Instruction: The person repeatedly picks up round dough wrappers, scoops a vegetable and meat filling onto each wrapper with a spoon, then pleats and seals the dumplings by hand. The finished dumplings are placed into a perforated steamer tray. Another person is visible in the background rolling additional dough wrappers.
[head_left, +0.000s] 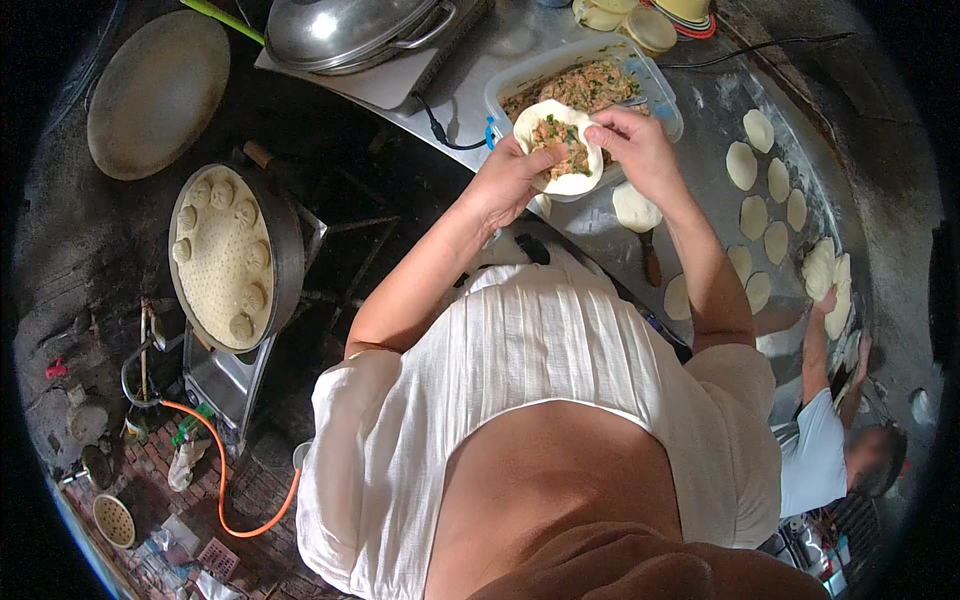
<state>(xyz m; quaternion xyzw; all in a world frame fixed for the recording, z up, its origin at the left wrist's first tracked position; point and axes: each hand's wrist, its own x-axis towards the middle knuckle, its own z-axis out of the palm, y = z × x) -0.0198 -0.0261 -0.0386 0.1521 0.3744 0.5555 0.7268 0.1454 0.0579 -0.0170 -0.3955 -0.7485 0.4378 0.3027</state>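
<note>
My left hand (517, 169) cradles a round dough wrapper (581, 184), with its thumb pressed on the chopped filling (555, 139) in the middle. At the wrapper's right edge, my right hand (634, 146) pinches the rim between thumb and fingers. The filling looks like minced meat with green bits. Just behind the wrapper stands a clear plastic tub (667, 97) holding more of this filling (592, 82), and a metal utensil rests in it. Below my right hand, a flat dough round (636, 208) lies on the metal table beside a wooden handle (652, 262).
Several dough rounds (754, 217) lie on the floured table at right, where another person (814, 457) handles a dough lump (817, 270). At left, a steamer (225, 277) holds several pleated buns (257, 255) around its edge. A lidded metal pan (345, 30) sits at the back.
</note>
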